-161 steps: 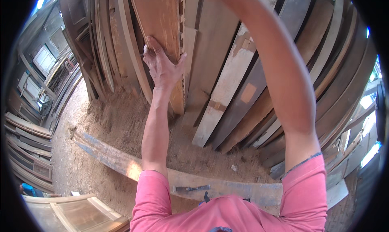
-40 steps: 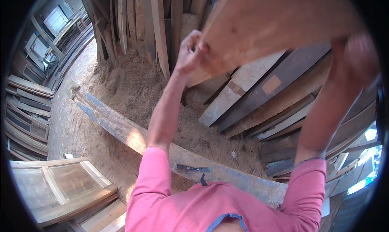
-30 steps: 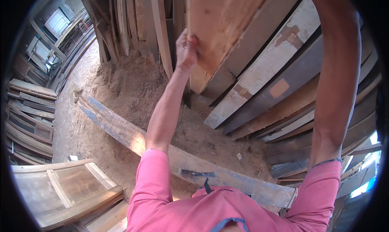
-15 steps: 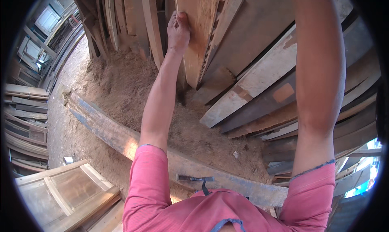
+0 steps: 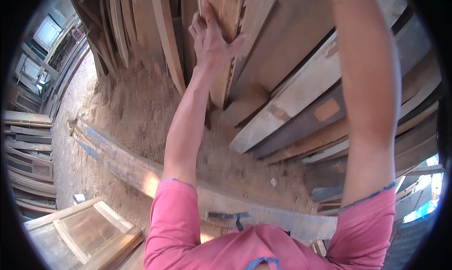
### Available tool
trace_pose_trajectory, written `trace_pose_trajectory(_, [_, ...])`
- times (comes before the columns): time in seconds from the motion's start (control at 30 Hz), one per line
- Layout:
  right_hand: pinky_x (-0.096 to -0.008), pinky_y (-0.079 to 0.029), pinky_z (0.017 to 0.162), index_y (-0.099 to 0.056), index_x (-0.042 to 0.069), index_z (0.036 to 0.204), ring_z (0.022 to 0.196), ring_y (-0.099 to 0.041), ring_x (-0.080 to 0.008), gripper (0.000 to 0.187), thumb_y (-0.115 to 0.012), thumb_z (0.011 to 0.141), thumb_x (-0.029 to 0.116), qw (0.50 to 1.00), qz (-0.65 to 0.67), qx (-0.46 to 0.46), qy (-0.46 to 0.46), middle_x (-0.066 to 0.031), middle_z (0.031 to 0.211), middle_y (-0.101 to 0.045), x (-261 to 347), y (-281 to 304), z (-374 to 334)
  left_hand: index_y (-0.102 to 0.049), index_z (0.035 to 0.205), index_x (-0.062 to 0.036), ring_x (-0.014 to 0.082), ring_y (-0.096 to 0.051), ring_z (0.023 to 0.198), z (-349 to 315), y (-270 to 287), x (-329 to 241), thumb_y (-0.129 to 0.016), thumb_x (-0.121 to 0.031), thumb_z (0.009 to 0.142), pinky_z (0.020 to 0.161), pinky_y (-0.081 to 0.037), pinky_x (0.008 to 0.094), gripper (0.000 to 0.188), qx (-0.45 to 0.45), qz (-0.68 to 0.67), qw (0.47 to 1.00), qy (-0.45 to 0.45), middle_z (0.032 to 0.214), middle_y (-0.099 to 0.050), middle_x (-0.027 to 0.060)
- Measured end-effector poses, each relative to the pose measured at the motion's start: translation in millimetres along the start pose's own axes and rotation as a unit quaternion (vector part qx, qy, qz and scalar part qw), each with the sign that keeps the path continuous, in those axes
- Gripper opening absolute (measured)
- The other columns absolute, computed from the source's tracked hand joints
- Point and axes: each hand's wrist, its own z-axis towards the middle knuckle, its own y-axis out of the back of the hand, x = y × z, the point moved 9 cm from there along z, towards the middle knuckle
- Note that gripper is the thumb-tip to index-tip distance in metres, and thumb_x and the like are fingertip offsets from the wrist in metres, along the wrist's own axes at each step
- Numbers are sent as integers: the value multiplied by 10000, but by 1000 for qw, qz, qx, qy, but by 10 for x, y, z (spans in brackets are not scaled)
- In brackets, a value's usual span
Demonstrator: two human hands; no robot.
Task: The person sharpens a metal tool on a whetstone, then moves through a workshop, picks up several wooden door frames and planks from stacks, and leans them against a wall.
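My left hand (image 5: 213, 46) reaches over the lower part of an upright wooden plank (image 5: 220, 88). Its fingers are spread: the index finger lies up along the plank's face, the other fingers are at the left edge, and the thumb sticks out past the right edge. Beside that plank on its right leans another board (image 5: 256, 15) with a paler face. My right forearm (image 5: 369, 81) stretches up past the top of the view, so the right hand is out of sight.
Several boards lean at the right, among them a whitish one (image 5: 287, 110). More planks (image 5: 141, 25) stand at the upper left. A long worn beam (image 5: 122, 152) crosses the sawdust-covered ground before me, with a chisel-like tool (image 5: 228, 215) on it. A panelled wooden door (image 5: 84, 232) lies lower left.
My left hand has gone from a closed hold on the plank's left edge to spread fingers across its face. The plank's lower end has shifted slightly left.
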Motion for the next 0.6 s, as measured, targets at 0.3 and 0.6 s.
trace_pose_trajectory(0.3, [-279, -491, 750, -509, 30, 1308, 937, -551, -115, 495, -589, 973, 386, 954, 113, 125, -249, -34, 1082, -582, -1364, 48, -1843, -58, 1561, -89, 504, -281, 1318, 435, -198, 260, -850, -412, 663, 1083, -307, 551, 1240, -33, -33, 999, 15, 1407, -299, 372])
trace_pose_trajectory(0.6, [-259, -490, 667, -614, 47, 1073, 754, -556, -80, 284, -545, 1009, 315, 792, 54, 161, -587, -1, 834, -608, -2665, 831, -5720, -39, 1546, 3, 488, -268, 1352, 599, -806, 117, -759, -560, 738, 1135, -216, 548, 1220, -6, -17, 1000, -13, 1437, -292, 367])
